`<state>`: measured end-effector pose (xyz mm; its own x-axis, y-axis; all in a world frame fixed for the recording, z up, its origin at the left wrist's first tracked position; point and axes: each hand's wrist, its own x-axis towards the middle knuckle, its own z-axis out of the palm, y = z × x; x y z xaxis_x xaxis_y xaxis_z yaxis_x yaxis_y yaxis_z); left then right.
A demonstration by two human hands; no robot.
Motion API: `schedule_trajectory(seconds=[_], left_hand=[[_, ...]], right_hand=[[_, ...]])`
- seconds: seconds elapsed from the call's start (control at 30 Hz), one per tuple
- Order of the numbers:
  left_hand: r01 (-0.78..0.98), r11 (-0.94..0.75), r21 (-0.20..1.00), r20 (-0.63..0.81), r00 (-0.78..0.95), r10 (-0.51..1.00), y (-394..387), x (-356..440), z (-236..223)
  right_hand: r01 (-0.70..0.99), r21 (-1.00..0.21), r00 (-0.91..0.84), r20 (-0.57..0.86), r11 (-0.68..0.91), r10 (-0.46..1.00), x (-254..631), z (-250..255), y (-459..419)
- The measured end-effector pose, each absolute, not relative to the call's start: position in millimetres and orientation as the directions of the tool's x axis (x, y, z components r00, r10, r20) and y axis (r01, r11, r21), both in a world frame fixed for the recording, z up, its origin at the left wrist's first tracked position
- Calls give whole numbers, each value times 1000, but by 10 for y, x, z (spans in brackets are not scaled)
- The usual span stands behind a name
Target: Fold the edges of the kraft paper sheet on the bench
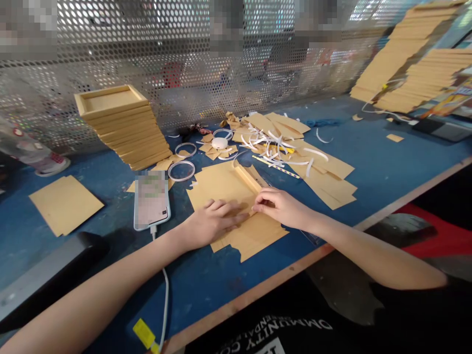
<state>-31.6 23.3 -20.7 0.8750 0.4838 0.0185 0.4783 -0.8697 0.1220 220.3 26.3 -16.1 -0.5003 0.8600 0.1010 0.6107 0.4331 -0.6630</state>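
Pressing flat, fingers spread, the left hand (212,221) pins the kraft card blank (236,206) to the blue bench (368,162); right hand (282,206) fingertips pinch a flap edge, apparently creasing it.

A small workshop, a hand-assembly bench by the look of it: a long blue-topped worktable with a bare wooden front edge (387,162) runs under a perforated grey metal screen (147,59). On it leans a tall stack of shallow tan cardboard trays (123,125), and more tan cardboard stacks (409,59) pile up at the far right. Flat brown card blanks (65,204) lie about, with a litter of white peeled paper strips (273,147), clear tape rings (181,170) and brown offcuts (212,150) across the middle.
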Motion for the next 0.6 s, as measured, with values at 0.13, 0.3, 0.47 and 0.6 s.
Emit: schedule_trajectory(seconds=[0.13, 0.3, 0.47, 0.6], left_hand=[[422, -884, 204, 22, 900, 435, 253, -309, -188], [384, -882, 273, 21, 914, 405, 276, -312, -209], [386, -878, 282, 20, 913, 408, 281, -323, -228], [382, -885, 265, 20, 916, 401, 287, -329, -241]], right_hand=[[644, -605, -507, 119, 468, 853, 2176, -191, 273], [689, -526, -514, 130, 498, 848, 2168, -239, 268], [652, -585, -503, 143, 483, 852, 2197, -211, 263], [646, -632, -467, 117, 429, 876, 2260, -182, 272]])
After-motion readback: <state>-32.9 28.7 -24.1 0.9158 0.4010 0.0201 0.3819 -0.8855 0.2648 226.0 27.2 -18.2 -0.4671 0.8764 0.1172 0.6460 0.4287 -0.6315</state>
